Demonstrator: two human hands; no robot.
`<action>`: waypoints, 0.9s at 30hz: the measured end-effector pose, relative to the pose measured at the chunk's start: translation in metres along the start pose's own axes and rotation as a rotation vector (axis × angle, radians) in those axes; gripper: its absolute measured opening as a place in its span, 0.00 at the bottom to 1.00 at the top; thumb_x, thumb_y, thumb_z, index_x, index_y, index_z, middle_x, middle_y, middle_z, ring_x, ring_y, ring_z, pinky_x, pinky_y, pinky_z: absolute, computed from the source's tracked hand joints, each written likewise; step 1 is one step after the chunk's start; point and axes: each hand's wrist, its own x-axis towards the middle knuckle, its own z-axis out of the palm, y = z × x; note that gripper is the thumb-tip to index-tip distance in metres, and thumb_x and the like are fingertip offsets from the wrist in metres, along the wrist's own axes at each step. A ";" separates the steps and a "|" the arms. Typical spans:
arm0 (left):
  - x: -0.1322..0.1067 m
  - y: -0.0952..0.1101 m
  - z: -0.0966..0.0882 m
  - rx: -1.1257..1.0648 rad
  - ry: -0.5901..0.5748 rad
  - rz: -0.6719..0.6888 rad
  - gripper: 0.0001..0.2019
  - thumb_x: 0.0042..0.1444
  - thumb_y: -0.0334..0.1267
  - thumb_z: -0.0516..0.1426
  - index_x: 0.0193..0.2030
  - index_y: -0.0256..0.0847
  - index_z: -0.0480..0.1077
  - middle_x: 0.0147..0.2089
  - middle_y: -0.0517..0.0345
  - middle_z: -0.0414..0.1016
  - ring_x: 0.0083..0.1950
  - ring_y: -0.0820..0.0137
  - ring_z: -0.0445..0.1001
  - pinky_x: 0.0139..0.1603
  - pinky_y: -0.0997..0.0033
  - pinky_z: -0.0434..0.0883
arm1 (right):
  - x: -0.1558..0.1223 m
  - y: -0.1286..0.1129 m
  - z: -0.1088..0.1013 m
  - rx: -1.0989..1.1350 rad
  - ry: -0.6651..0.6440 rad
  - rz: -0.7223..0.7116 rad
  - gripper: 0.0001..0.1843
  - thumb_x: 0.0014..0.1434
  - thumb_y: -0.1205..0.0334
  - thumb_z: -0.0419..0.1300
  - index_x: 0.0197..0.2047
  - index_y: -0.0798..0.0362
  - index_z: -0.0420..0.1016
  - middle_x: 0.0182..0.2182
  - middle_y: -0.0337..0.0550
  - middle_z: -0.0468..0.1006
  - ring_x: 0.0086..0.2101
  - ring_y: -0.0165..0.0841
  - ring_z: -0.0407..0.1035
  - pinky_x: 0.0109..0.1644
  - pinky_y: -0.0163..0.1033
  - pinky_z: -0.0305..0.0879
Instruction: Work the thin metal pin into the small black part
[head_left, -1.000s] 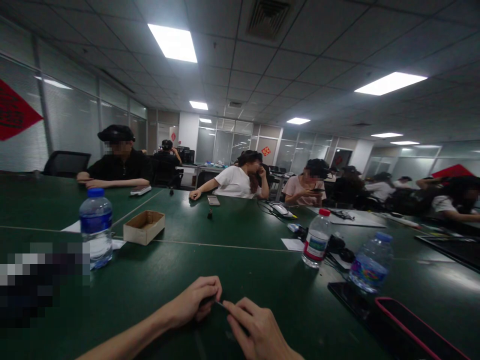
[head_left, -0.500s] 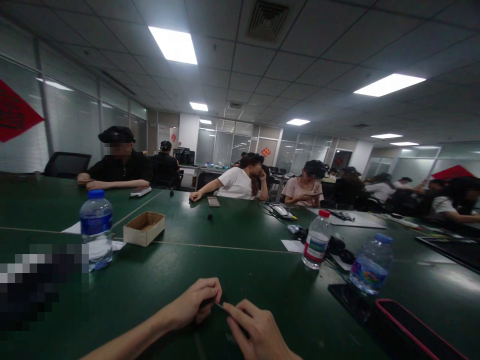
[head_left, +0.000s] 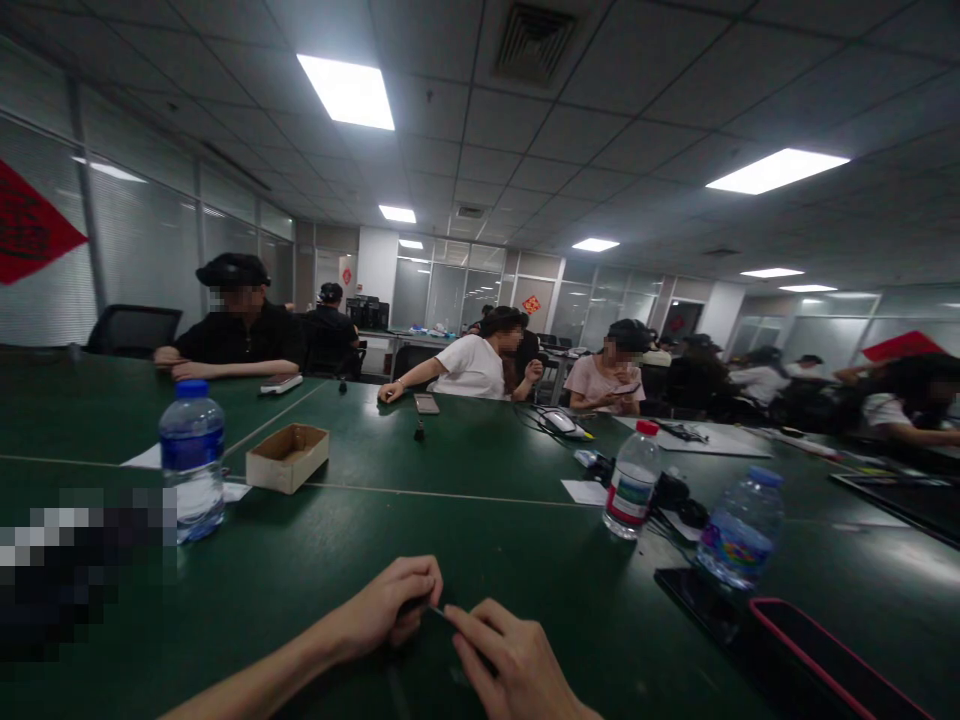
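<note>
Pinched a thin dark item (head_left: 439, 612) between both hands, low in the head view and just above the green tabletop (head_left: 480, 530). Curled the left fingers (head_left: 416, 588) almost shut around its left end. Closed the right fingers (head_left: 466, 625) on the opposite end, thumb against forefinger. Could not identify the item: too small, too dark, mostly covered.

Judged the step in hand as fine two-handed work on that item, with grip made at both ends. Judged any further handling to call for a steady pinch at one end, small fingertip motion at the other, and no slackening of grip: risk of loss against the dark tabletop.

Posed the left hand (head_left: 390, 602) knuckles up, bare forearm running in from the lower left. Posed the right hand (head_left: 514, 665) back up, entering from the bottom edge, wrist cut off there.

Noted, well apart to the left, a blue-capped water bottle (head_left: 192, 460) and an open cardboard box (head_left: 288, 456). Noted to the right a red-capped bottle (head_left: 632, 480), a second blue-capped bottle (head_left: 741, 525), a dark phone (head_left: 694, 595) and a pink-edged phone (head_left: 817, 650), both phones lying flat. Noted other people (head_left: 472, 362) seated along the far side, hands well apart from these two.
</note>
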 end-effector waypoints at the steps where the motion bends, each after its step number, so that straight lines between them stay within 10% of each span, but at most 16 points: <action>1: 0.000 -0.001 0.000 0.000 0.003 0.002 0.11 0.59 0.44 0.52 0.33 0.39 0.64 0.17 0.70 0.50 0.16 0.78 0.47 0.16 0.78 0.48 | 0.000 0.000 0.000 -0.001 0.006 -0.007 0.19 0.66 0.65 0.52 0.59 0.51 0.70 0.37 0.47 0.77 0.31 0.32 0.74 0.33 0.33 0.68; 27: 0.000 0.000 0.001 -0.024 0.026 -0.022 0.13 0.58 0.49 0.53 0.33 0.40 0.63 0.16 0.70 0.51 0.16 0.77 0.47 0.16 0.78 0.47 | 0.002 0.009 0.007 0.010 0.033 -0.043 0.19 0.65 0.63 0.52 0.58 0.51 0.71 0.35 0.47 0.77 0.29 0.31 0.73 0.30 0.31 0.68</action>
